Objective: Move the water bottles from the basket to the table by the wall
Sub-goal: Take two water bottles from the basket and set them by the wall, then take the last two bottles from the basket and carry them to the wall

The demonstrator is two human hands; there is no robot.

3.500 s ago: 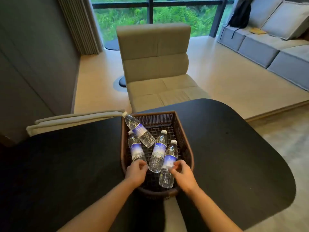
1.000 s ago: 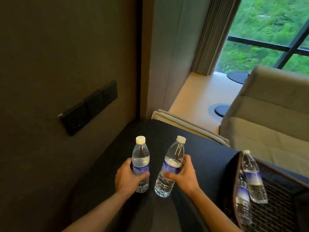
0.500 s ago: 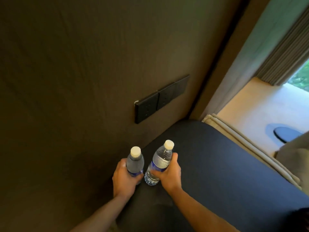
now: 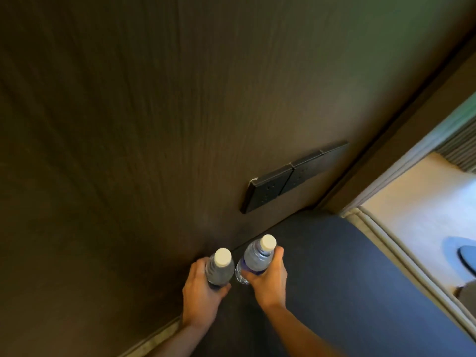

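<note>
Two clear water bottles with white caps and blue labels stand close together on the dark table (image 4: 334, 266), right by the brown wall. My left hand (image 4: 199, 292) is wrapped around the left bottle (image 4: 220, 267), which stands upright against the wall. My right hand (image 4: 269, 279) grips the right bottle (image 4: 255, 258), which tilts slightly to the right. Whether either bottle's base touches the tabletop is hidden by my fingers. The basket is out of view.
A dark row of wall sockets (image 4: 288, 180) sits on the wall just above the table, behind the bottles. Beyond the table's right edge run a beige cushion edge (image 4: 401, 251) and light floor (image 4: 425, 202) with a round dark base (image 4: 467, 256).
Both hands carried the bottles from the basket leftward to the wall side of the table. In the last half second they moved lower and closer to the wall; the basket left the view.
</note>
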